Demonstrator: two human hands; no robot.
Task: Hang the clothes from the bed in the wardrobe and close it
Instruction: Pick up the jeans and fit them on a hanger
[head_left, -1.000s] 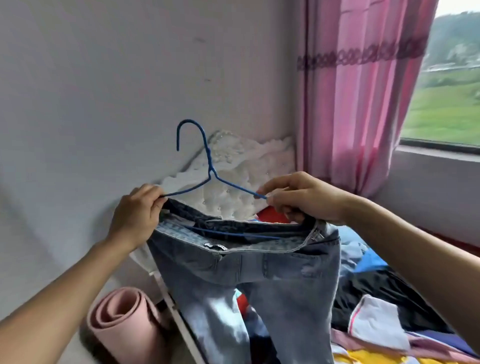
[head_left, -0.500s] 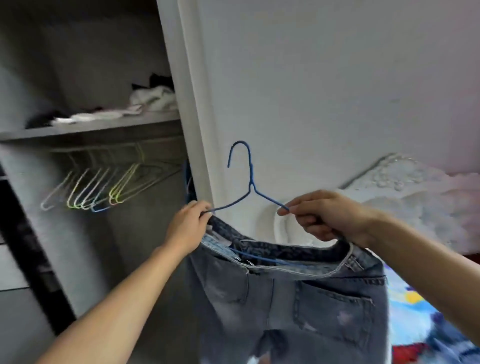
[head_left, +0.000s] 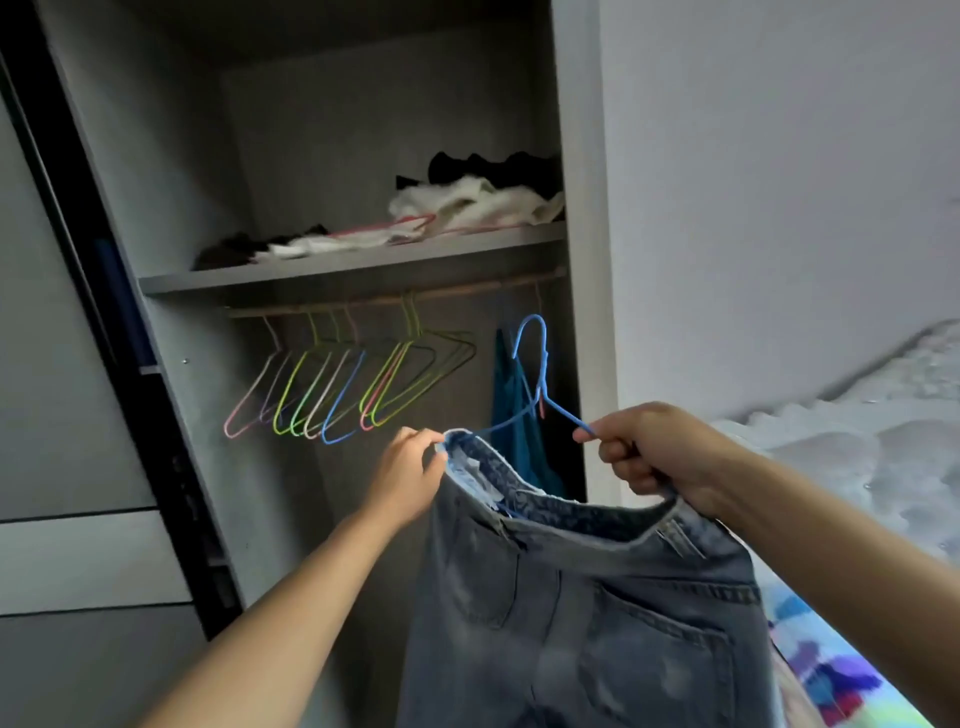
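A pair of faded blue jeans (head_left: 587, 613) hangs from a blue wire hanger (head_left: 540, 374) whose shoulders sit inside the waistband. My left hand (head_left: 410, 475) pinches the left end of the waistband and hanger. My right hand (head_left: 660, 457) grips the right end of the hanger with the waistband under it. The hook points up, a little below the wooden rail (head_left: 395, 299) of the open wardrobe (head_left: 576, 156). The bed (head_left: 852, 670) shows at the lower right.
Several empty coloured hangers (head_left: 343, 389) hang on the rail's left part. A teal garment (head_left: 519, 426) hangs at its right end. Folded black and white clothes (head_left: 478, 197) lie on the shelf above. A dark sliding door (head_left: 78, 364) stands at the left, a white wall at the right.
The view has swung left from the bed and window to the open wardrobe. Both hands have carried the jeans on the hanger up to just below the rail.
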